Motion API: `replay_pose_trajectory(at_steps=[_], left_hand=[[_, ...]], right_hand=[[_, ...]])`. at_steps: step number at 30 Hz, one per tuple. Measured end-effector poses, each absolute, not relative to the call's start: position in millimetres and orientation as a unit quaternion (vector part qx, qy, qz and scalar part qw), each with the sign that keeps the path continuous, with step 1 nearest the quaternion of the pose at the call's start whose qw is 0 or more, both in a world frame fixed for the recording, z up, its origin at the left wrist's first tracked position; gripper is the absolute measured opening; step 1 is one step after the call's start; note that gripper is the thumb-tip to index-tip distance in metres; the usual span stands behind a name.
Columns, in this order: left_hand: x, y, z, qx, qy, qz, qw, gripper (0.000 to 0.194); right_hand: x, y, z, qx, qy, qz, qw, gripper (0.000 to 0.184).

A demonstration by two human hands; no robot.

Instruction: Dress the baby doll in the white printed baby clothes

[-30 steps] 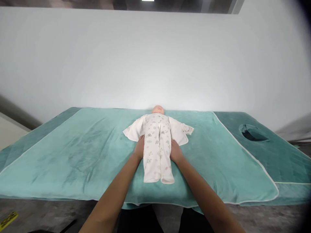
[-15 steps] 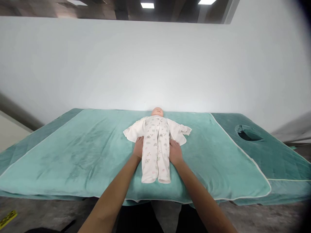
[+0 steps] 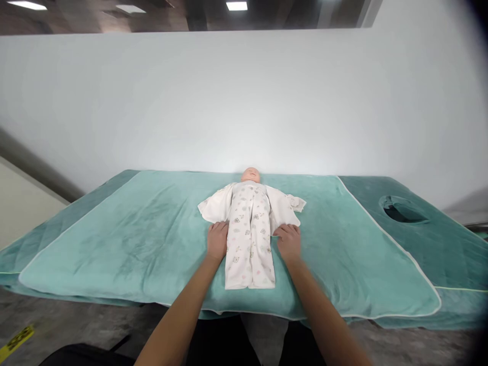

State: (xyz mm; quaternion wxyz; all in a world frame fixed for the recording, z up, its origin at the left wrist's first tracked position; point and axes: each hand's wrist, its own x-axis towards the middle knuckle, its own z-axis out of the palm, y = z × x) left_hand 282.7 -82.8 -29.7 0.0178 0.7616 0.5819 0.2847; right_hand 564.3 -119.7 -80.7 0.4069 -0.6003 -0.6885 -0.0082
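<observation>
A baby doll (image 3: 250, 175) lies on its back, head toward the wall. Over its body lie printed baby trousers (image 3: 249, 244), legs pointing toward me. Underneath, a white baby shirt (image 3: 215, 203) spreads out to both sides, one sleeve showing a printed cuff. My left hand (image 3: 217, 241) is beside the left trouser leg, its fingers bent over the lower edge of the shirt; its fingertips are partly hidden. On the other side my right hand (image 3: 288, 243) pinches the shirt's lower right edge, a little apart from the trousers.
A green padded bed (image 3: 450, 239) with a face hole (image 3: 404, 211) at its right carries a lighter green blanket (image 3: 114, 244) with white piping. The white wall (image 3: 244, 101) stands right behind it. Yellow tape (image 3: 17, 341) marks the floor at lower left.
My right hand has moved right, away from the trousers, and the shirt's right panel is drawn outward with it. My left hand sits slightly lower. The view has shifted a little.
</observation>
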Motion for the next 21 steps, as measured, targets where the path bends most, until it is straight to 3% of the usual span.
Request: replay_pose_trajectory(at_steps=[6,11,17,21], left_hand=[[258,-59,-28,0.607,0.685,0.402,0.03,0.025],[240,-19,-40,0.52,0.743,0.416,0.064,0.038],[237,2,-49,0.533,0.763,0.362,0.059,0.042],[237,1,-50,0.548,0.76,0.345,0.054,0.035]], right_hand=[[600,-119,-74,-0.685,-0.536,0.018,0.492,0.031],[605,-103,-53,-0.766,-0.489,0.045,0.414,0.042],[603,-70,-22,-0.728,-0.428,0.276,0.459,0.022],[592,-44,15,-0.655,-0.44,0.333,0.517,0.022]])
